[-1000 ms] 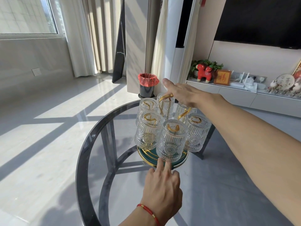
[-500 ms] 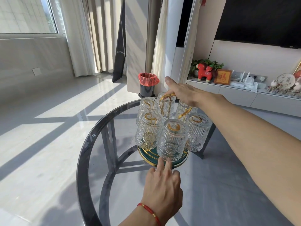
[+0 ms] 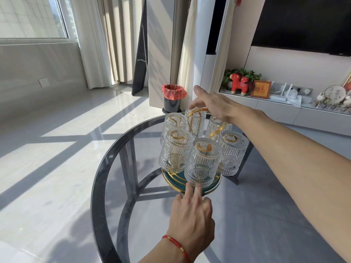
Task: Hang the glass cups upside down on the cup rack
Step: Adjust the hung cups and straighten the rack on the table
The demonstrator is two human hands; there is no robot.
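Sunlight falls across a pale living-room floor from a corner window.

Cream curtains hang beside the window; a bin with a red liner stands near a white column. Along the right wall, a low white cabinet carries a red toy animal, a framed plaque and a plant beneath a dark screen.
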